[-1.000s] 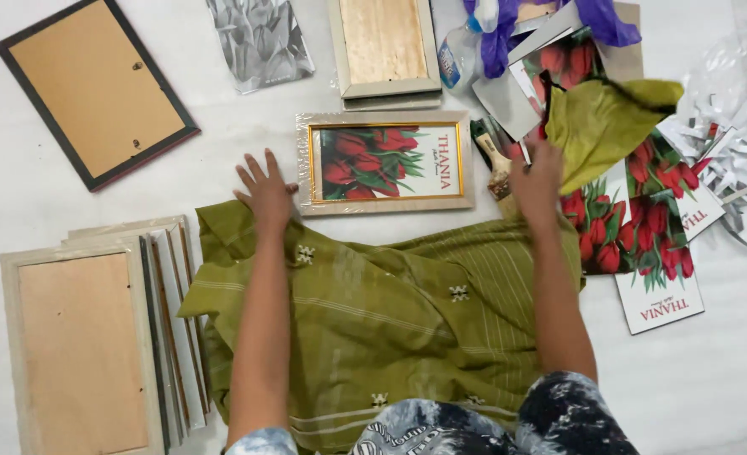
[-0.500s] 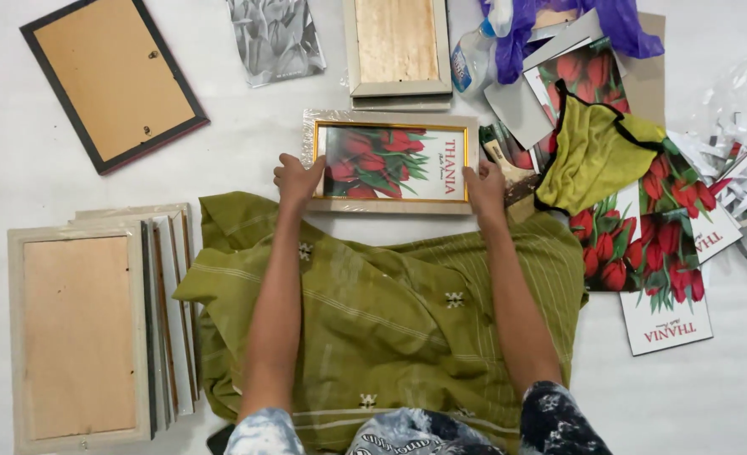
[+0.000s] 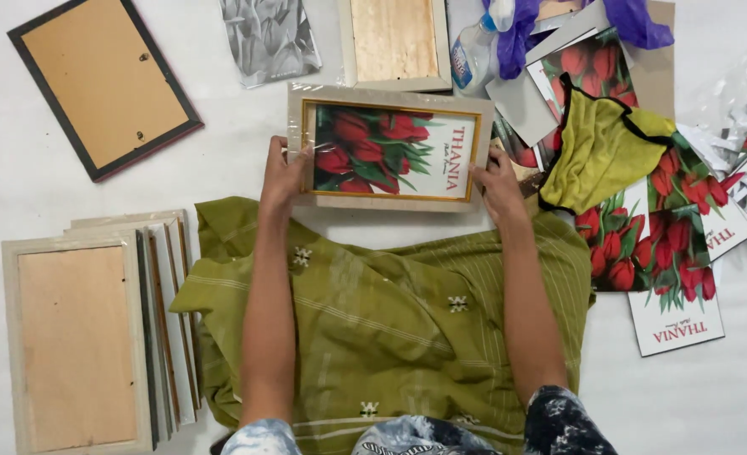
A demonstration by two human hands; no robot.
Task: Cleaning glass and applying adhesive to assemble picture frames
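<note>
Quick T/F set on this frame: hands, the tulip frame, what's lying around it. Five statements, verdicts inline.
1. Both hands, left hand and right hand, grip the tulip picture frame by its short sides. True.
2. The frame shows its plain backing. False: the red tulip print faces up.
3. A stack of frames lies back up to the person's left. True.
4. The yellow cloth lies under the left hand. False: it lies on the right, on loose tulip prints.
5. The dark-rimmed frame at upper left shows a picture. False: its brown back is up.
</note>
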